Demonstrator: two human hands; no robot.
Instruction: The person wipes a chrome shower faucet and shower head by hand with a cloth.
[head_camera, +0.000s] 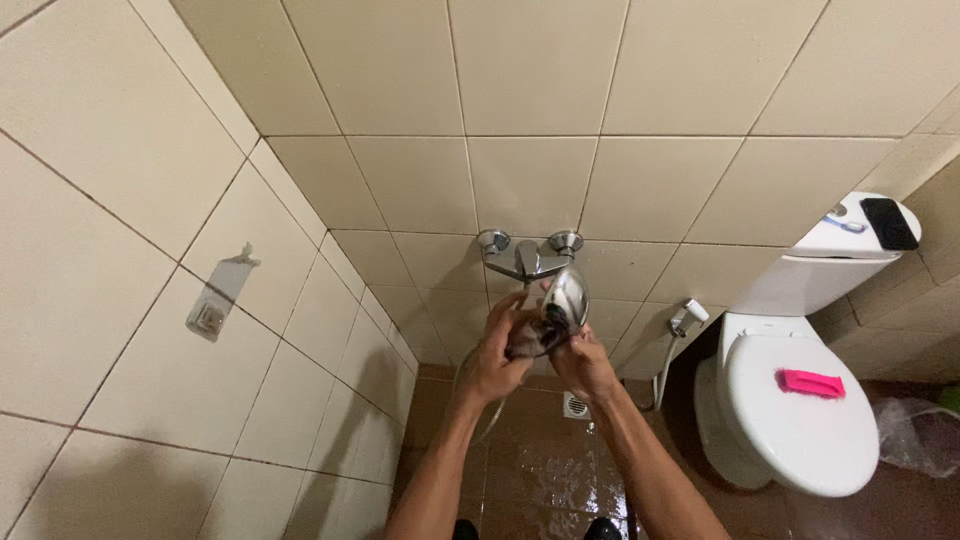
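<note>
I see both arms raised together below the wall tap (530, 256). The left hand (497, 352) curls shut around a dark cloth (532, 335), pressed on the chrome shower head (566, 298); the right hand (583, 362) grips from beneath (fingers closed on the same head). Wet brown floor tiles (540, 470), beige wall tiles (420, 180), white toilet (800, 410) right.

Cream tiled walls (560, 80) fill most of the frame. A wet brown tiled floor (540, 480) is seen at the bottom centre. A white toilet (800, 440) is set at the right.
</note>
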